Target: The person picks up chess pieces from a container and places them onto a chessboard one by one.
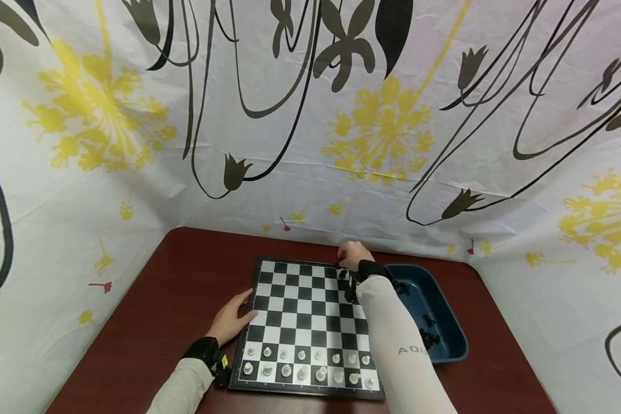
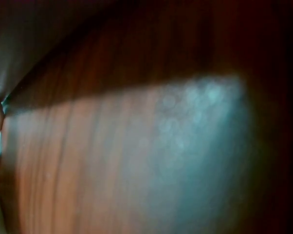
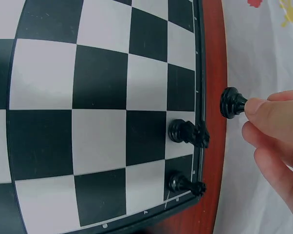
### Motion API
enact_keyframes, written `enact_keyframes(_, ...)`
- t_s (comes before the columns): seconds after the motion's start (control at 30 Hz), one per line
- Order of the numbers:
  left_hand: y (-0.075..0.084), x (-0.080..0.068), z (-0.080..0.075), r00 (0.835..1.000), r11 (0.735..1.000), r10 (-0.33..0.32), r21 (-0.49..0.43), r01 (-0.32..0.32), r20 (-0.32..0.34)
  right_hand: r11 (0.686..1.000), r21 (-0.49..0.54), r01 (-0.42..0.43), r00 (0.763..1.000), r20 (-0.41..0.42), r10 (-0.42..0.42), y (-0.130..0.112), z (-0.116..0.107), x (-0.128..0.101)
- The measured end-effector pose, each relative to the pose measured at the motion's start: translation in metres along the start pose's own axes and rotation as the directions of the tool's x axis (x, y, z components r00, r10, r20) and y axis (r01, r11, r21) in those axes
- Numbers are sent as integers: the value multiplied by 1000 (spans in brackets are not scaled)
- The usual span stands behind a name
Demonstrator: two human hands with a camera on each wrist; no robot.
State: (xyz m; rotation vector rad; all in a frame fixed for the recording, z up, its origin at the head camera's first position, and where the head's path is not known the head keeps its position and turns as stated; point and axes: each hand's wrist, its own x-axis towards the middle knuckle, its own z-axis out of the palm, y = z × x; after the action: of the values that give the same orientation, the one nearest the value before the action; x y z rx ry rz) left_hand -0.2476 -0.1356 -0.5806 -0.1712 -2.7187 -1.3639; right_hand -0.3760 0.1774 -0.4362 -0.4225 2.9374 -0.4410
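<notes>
A chessboard (image 1: pixel 300 305) lies on the dark red table (image 1: pixel 176 299), with white pieces (image 1: pixel 310 368) lined up in its two near rows. My right hand (image 1: pixel 353 254) reaches over the board's far right corner and pinches a black chess piece (image 3: pixel 232 103) in its fingertips (image 3: pixel 263 109), just past the board's edge (image 3: pixel 201 73). Two black pieces (image 3: pixel 185 132) (image 3: pixel 183 183) stand on the far row beside it. My left hand (image 1: pixel 232 317) rests flat on the table, fingers touching the board's left edge. The left wrist view shows only blurred table surface (image 2: pixel 137 161).
A dark blue tray (image 1: pixel 447 322) with several black pieces (image 1: pixel 428 336) in it sits right of the board. Patterned white cloth (image 1: pixel 310 115) walls the table on the back and both sides.
</notes>
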Motion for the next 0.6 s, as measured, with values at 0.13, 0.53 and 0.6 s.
enact_keyframes(0.13,0,2,1,999,1000,-31,8,30,27,1000,-6,-12,1000,12,12,1,8,3)
enact_keyframes(0.53,1,2,-1,999,999,-45,2,45,27,1000,-11,2,1000,-27,-2,4,34,14)
enact_keyframes(0.6,1,2,-2,998,999,-51,-3,51,29,1000,-9,-7,1000,-23,7,4,37,15)
